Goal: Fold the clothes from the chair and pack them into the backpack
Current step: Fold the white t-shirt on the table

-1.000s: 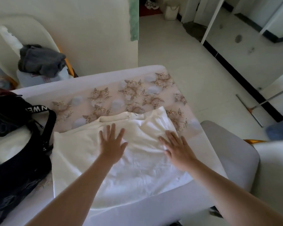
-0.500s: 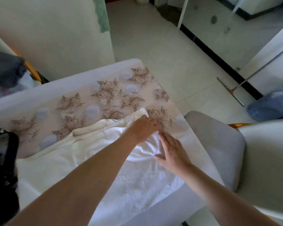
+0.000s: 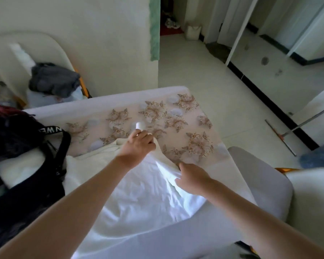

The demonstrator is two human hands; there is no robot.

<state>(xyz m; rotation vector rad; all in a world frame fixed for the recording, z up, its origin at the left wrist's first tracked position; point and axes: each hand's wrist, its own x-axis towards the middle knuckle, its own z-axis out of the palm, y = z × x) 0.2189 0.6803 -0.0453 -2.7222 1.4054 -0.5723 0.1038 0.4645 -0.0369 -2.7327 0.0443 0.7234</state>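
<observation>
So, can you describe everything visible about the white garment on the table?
The garment is white, thin, creased cloth, seemingly cotton, spread over the near part of the table. Its near end runs out of the picture. The left hand grips its far edge and the right hand pinches its right edge, lifting a fold there. Its left side reaches the backpack.

The white garment [image 3: 138,193] is thin matt cloth, finely creased. The table cover [image 3: 176,116] under it looks smooth with a faint sheen, printed with flowers. The backpack [image 3: 17,139] is dark matt fabric with a woven strap. The grey clothes [image 3: 54,79] on the chair [image 3: 45,45] look soft and matt; the chair shell looks like smooth plastic. The floor [image 3: 204,75] is pale, slightly glossy tile.
</observation>
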